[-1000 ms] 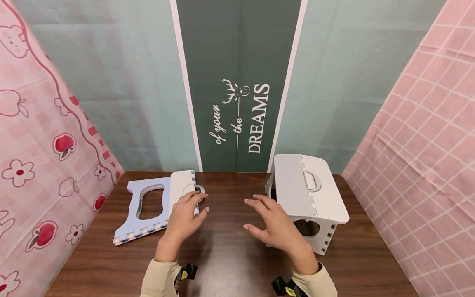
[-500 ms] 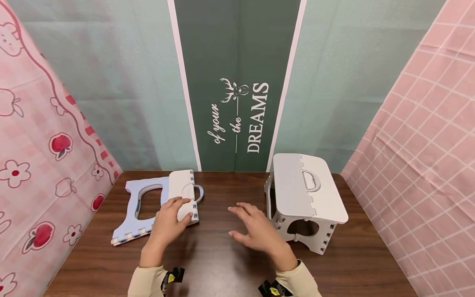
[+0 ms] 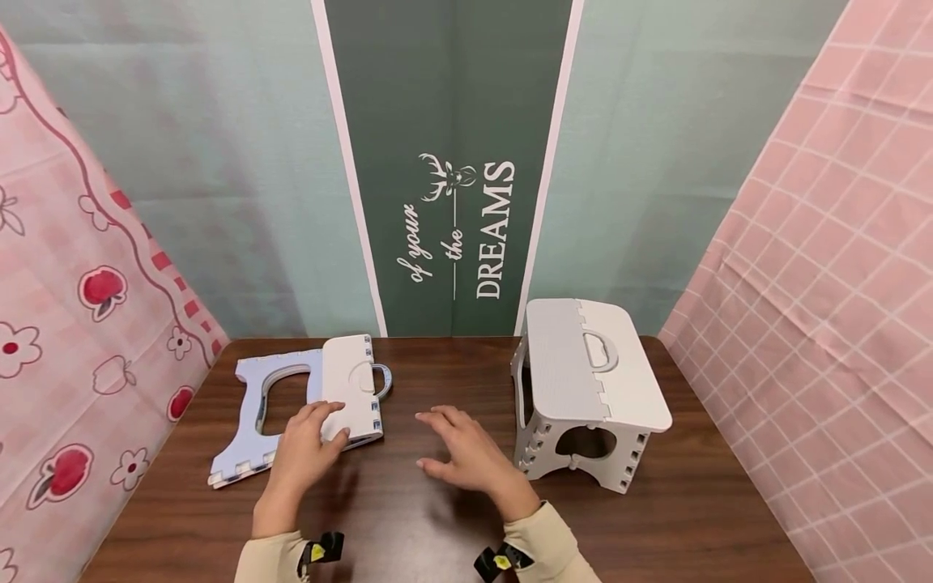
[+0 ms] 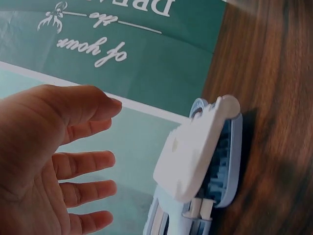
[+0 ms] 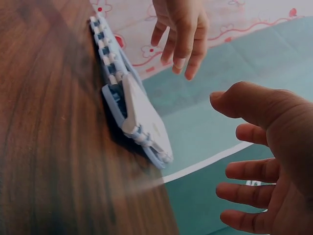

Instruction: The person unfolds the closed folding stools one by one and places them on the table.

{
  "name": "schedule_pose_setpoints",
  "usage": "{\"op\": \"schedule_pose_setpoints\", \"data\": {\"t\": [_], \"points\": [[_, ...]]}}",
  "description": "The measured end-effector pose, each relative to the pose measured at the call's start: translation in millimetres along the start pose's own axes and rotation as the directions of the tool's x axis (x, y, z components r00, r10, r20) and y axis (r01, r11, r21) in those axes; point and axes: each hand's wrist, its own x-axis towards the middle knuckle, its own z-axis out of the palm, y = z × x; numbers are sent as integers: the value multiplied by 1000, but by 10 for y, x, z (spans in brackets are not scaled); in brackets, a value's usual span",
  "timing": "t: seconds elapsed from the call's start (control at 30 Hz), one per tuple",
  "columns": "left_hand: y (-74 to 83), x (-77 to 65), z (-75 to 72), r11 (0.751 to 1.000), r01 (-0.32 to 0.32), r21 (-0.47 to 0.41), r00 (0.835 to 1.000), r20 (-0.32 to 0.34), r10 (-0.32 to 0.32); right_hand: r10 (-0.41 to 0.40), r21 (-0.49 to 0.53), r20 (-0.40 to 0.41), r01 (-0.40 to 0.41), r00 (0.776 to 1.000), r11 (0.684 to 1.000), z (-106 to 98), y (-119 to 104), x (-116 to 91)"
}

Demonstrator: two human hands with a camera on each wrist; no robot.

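Note:
A folded step stool [image 3: 348, 368] with a white top and light blue legs lies flat on the table at the left, its small loop handle [image 3: 384, 380] pointing right. My left hand [image 3: 300, 449] hovers over its near side, fingers apart and relaxed. In the left wrist view, a gap separates this hand [image 4: 34, 132] from the stool's white panel [image 4: 188, 152]. My right hand [image 3: 470, 453] is held in the air between the two stools, fingers spread and holding nothing. At the right, a white and grey step stool [image 3: 630, 364] stands unfolded on its legs.
Both stools are on a dark brown wooden table [image 3: 641, 534]. A green curtain [image 3: 452, 73] with white lettering hangs behind it. Pink patterned cloth [image 3: 95, 364] walls the left side and pink checked cloth [image 3: 794, 283] the right.
Both hands have moved left and a little toward me; the left has drawn back from near the folded stool's handle. The head view has shifted slightly right. Neither stool visibly moved on the table.

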Motion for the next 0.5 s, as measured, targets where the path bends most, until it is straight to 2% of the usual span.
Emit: {"op": "schedule_pose_setpoints", "data": {"t": [0.27, 0.5], "points": [[-160, -51, -3, 998, 66, -6, 997, 32, -66, 40, 35, 37, -41, 999, 999, 175, 67, 13], [-329, -129, -34, 997, 68, 21, 998, 16, -68, 104, 111, 101, -115, 989, 987, 331, 136, 47]]}}
